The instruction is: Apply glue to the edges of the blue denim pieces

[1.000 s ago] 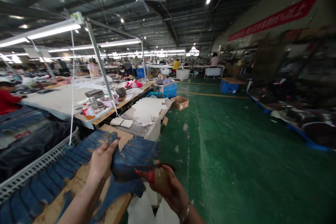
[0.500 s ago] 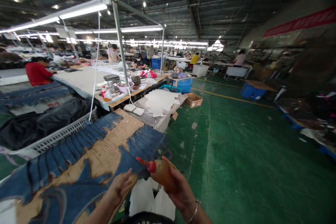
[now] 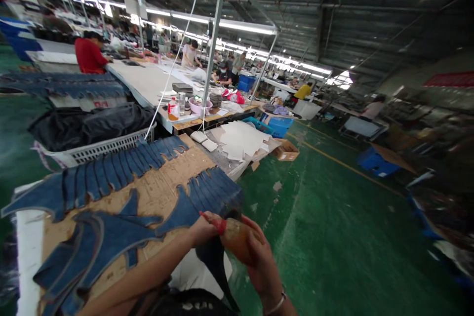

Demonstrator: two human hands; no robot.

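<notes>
A: What changed?

B: Your left hand point(image 3: 202, 229) has left the board point(image 3: 177, 177) and now pinches a dark strip point(image 3: 217, 264) hanging off its near edge.

A: And the right hand point(image 3: 259, 261)?

B: It stays clamped round the glue bottle point(image 3: 235, 239), with the nozzle now just beside the strip.

My right hand point(image 3: 261, 264) wrapped round a brown squeeze bottle point(image 3: 237, 242) with a red nozzle, my left hand point(image 3: 202, 229) pinching a dark strip point(image 3: 215, 261) beside it, blue cut pieces point(image 3: 111, 173) fanned across the tabletop point(image 3: 174, 180), green floor point(image 3: 333, 217) to my right
</notes>
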